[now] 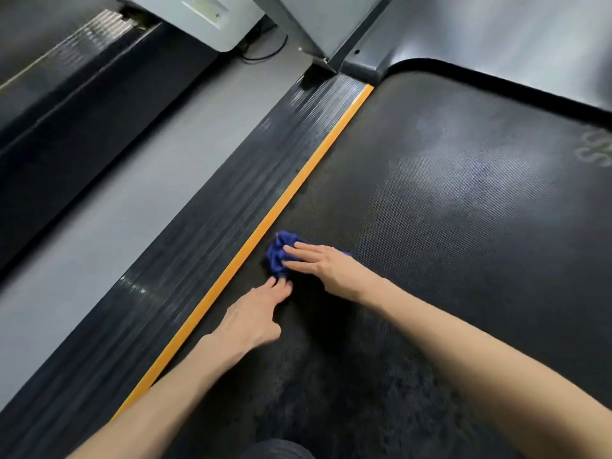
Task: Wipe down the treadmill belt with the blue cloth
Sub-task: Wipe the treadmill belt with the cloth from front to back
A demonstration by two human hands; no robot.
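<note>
Seen from the head camera, two bare arms reach forward over the dark treadmill belt (pixel 447 226), where one bunched blue cloth (pixel 276 255) lies at the belt's left edge, just beside a single orange strip (pixel 281 200) and the ribbed side rail (pixel 212 226). The right hand (pixel 326 265) lies flat, its straight fingers pressing on top of the cloth without gripping it. The left hand (pixel 253 314), palm down and holding nothing, stretches its fingers so the tips meet the cloth's near edge.
</note>
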